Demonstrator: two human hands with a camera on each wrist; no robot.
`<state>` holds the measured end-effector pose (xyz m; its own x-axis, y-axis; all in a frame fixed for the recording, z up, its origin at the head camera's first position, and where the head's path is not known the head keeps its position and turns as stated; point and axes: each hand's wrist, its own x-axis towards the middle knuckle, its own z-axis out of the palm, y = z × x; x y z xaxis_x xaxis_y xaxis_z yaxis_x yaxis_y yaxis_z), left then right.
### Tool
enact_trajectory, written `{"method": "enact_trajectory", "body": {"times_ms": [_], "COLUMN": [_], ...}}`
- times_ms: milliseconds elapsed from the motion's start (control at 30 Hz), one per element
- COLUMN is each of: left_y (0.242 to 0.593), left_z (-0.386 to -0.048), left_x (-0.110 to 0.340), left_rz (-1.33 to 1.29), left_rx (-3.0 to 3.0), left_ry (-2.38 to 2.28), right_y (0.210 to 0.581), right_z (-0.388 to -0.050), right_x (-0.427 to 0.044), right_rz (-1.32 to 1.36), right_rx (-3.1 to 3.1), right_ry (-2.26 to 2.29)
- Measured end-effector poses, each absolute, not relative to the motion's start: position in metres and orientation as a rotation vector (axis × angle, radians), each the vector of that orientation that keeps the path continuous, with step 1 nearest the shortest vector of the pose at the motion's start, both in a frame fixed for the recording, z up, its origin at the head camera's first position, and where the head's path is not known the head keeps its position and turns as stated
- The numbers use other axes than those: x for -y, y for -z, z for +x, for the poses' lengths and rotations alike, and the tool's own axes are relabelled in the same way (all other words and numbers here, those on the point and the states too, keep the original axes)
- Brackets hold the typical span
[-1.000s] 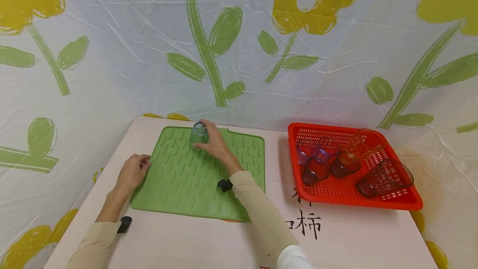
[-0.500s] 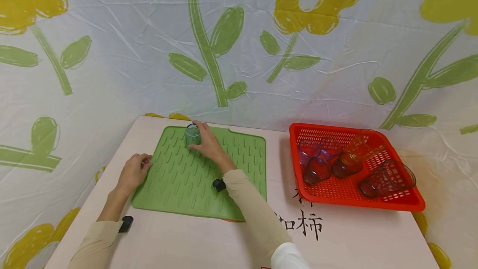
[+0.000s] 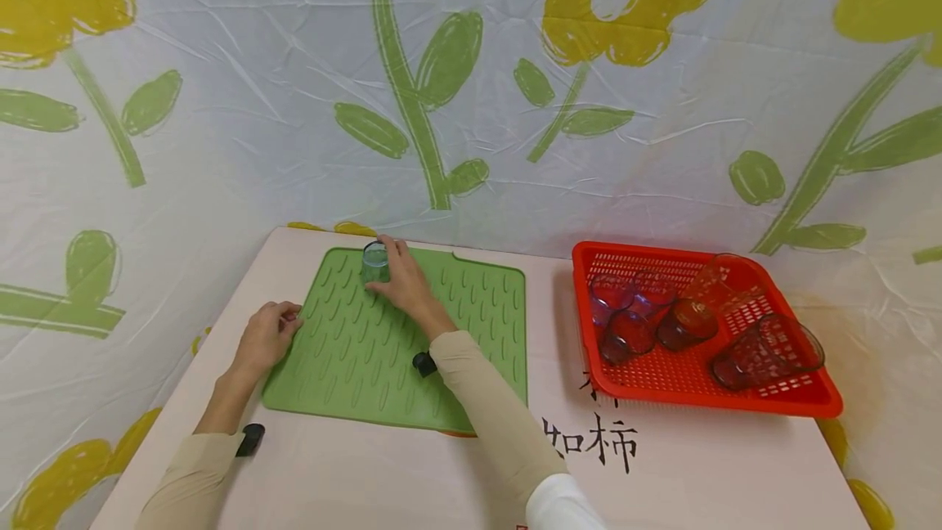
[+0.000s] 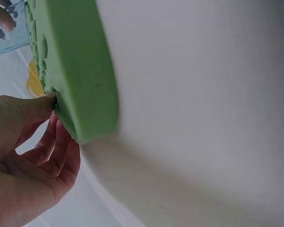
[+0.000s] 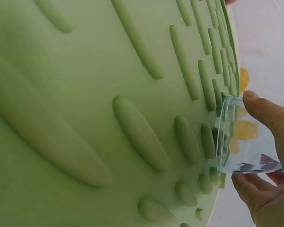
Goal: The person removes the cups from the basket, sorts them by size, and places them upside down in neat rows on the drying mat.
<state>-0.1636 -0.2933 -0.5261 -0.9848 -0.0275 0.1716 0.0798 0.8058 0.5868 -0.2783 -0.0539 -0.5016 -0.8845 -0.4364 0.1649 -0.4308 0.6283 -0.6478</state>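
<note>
Clear glass (image 3: 374,264) at the far left part of the green mat (image 3: 353,350), short of its far edge; long axis stands roughly square to the mat, mouth turned down toward the ridges, base up. Whether the whole rim touches: cannot tell. Right hand (image 3: 405,280) clamped round it from the right, thumb on the near side, fingers on the far side. Left hand (image 3: 266,338) well apart from the right, pinching the mat's left edge, thumb on top. Mat's far edge lies close to the back of the surface (image 3: 368,473), with flowered cloth (image 3: 294,121) rising behind. Room for moving: ridged mat stretches rightward and toward the person; a strip of surface separates it from the red basket (image 3: 714,401), which holds other glasses (image 3: 680,325).
</note>
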Motion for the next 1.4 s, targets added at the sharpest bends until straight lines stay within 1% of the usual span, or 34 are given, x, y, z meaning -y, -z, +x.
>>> {"method": "enact_trajectory", "body": {"times_ms": [867, 1200, 1400], "left_y": [0.522, 0.526, 0.524], "left_z": [-0.162, -0.163, -0.161], "left_x": [0.292, 0.290, 0.292], "left_rz": [-0.002, -0.001, -0.008], "left_rx": [2.851, 2.846, 2.832], "left_ry": [0.964, 0.965, 0.941], "right_y": [0.504, 0.504, 0.496], "right_z": [-0.276, -0.272, -0.267], "right_x": [0.053, 0.029, 0.014], "right_rz": [-0.627, -0.657, -0.694], "right_rx": [-2.768, -2.740, -2.771], "right_ry": [1.159, 1.148, 1.078]}}
